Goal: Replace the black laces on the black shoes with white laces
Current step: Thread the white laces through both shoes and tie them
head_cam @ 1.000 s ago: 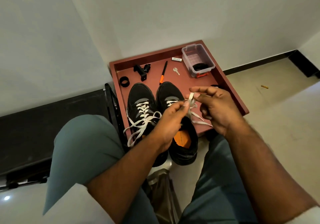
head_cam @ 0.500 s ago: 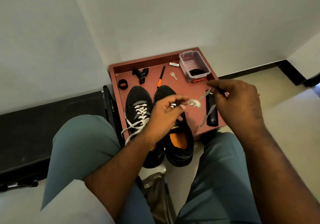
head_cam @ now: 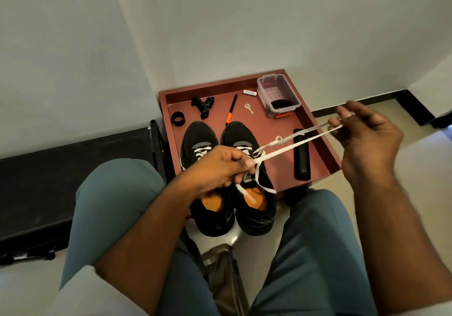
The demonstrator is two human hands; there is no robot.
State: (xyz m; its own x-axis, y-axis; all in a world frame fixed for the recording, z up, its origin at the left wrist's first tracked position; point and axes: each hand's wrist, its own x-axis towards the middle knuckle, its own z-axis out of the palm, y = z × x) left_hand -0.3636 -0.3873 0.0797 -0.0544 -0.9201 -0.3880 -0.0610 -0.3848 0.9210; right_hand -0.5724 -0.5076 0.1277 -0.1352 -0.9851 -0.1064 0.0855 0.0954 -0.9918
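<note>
Red tray: white lace taut btwn hands.

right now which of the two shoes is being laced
The right shoe: both hands pull its white lace taut. The left shoe lies untouched.

Black shoes with orange insoles, white lace, reddish-brown tray, teal trousers

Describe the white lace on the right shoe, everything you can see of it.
The white lace is flat and looks woven. It is threaded through the lower eyelets of the right shoe. The left hand pinches it near the shoe; the right hand pulls a doubled length taut over the tray. One loose end dangles into the shoe's opening.
</note>
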